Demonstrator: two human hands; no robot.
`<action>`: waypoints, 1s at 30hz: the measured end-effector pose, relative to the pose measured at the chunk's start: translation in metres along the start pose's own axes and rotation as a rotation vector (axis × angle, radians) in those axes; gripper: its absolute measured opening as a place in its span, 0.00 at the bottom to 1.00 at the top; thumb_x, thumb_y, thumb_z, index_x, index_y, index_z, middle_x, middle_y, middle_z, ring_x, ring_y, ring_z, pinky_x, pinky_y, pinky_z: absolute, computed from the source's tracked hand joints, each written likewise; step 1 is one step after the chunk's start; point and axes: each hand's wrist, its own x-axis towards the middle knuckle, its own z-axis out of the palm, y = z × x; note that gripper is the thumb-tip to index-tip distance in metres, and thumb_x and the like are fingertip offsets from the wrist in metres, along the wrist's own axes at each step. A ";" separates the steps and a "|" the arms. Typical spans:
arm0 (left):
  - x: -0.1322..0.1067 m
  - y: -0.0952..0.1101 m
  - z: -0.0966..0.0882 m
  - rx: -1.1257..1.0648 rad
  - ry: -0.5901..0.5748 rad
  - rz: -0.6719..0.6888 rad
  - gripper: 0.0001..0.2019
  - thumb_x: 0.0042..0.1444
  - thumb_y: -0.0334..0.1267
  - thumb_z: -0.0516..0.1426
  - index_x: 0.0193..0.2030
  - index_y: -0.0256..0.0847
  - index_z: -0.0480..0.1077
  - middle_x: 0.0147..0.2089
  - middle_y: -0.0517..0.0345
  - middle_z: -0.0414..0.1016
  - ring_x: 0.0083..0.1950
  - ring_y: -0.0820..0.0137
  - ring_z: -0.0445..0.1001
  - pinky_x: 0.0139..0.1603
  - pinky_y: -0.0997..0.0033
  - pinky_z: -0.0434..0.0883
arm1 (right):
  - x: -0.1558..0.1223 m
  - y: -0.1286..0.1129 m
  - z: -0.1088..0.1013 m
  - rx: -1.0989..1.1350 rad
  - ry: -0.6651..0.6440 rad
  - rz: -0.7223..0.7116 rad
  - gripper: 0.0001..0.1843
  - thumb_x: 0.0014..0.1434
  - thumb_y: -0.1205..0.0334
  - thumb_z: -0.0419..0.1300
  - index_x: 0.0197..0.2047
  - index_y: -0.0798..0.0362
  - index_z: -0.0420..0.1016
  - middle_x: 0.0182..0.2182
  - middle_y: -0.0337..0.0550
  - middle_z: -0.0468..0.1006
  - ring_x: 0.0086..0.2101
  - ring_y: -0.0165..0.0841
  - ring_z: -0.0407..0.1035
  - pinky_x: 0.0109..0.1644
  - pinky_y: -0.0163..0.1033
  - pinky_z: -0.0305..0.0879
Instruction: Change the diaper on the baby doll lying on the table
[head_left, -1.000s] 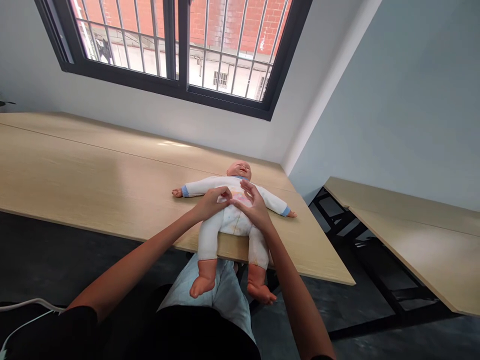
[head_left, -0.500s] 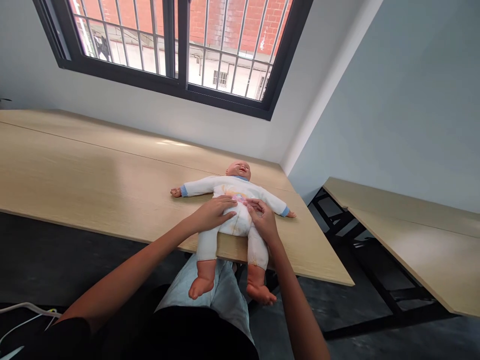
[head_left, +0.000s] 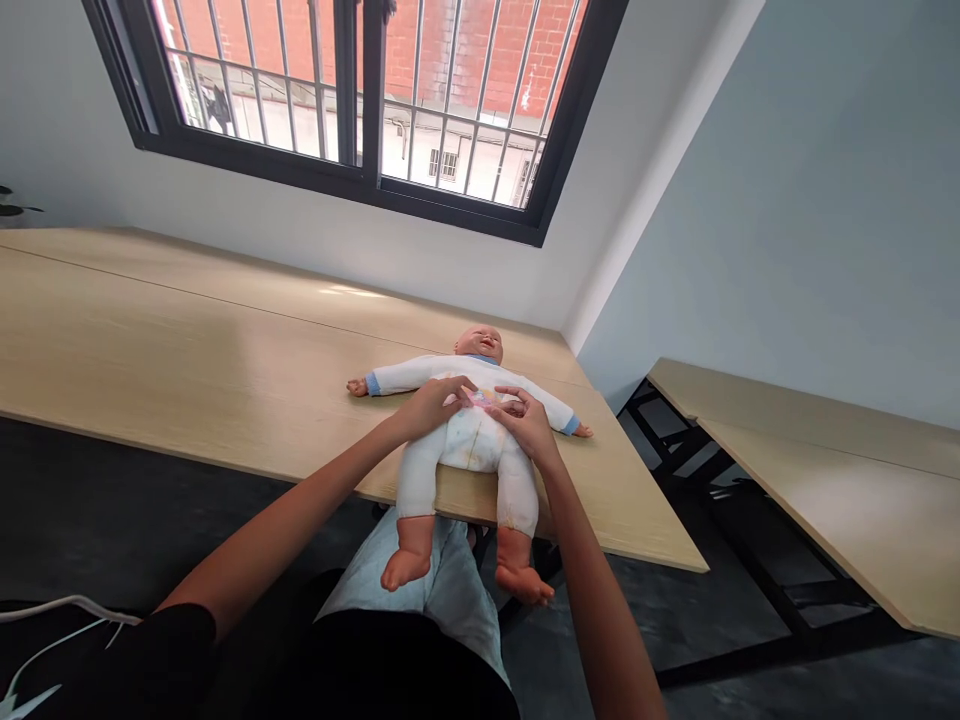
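Both hands on doll

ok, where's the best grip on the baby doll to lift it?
The baby doll lies on its back, arms spread, legs hanging off the table edge. Probably grip the torso at both flanks, under the armpits, coming from the near edge.

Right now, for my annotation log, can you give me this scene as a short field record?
doll: on its back on the table, arms spread, legs hanging over the near edge
left hand: fingertips on the doll's chest, grip unclear
right hand: fingertips on the chest, beside the left
background: barred window
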 end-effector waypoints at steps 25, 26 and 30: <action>-0.009 -0.020 0.006 -0.050 0.106 0.189 0.10 0.59 0.32 0.51 0.36 0.40 0.75 0.44 0.51 0.79 0.51 0.62 0.74 0.57 0.57 0.68 | -0.004 0.000 0.005 0.016 0.047 -0.105 0.18 0.56 0.47 0.61 0.41 0.54 0.74 0.28 0.42 0.75 0.31 0.35 0.69 0.35 0.38 0.63; -0.009 -0.019 0.006 -0.053 0.104 0.184 0.10 0.58 0.31 0.51 0.36 0.40 0.75 0.45 0.51 0.79 0.52 0.62 0.74 0.57 0.58 0.68 | -0.004 0.000 0.005 0.022 0.061 -0.103 0.18 0.57 0.47 0.61 0.41 0.53 0.74 0.28 0.42 0.75 0.31 0.35 0.69 0.36 0.38 0.63; -0.011 -0.017 0.005 -0.043 0.109 0.156 0.13 0.57 0.29 0.50 0.42 0.40 0.75 0.48 0.51 0.78 0.54 0.61 0.72 0.60 0.56 0.67 | -0.005 -0.001 0.003 0.042 0.087 -0.110 0.18 0.58 0.47 0.59 0.45 0.52 0.73 0.35 0.44 0.78 0.38 0.38 0.71 0.43 0.40 0.66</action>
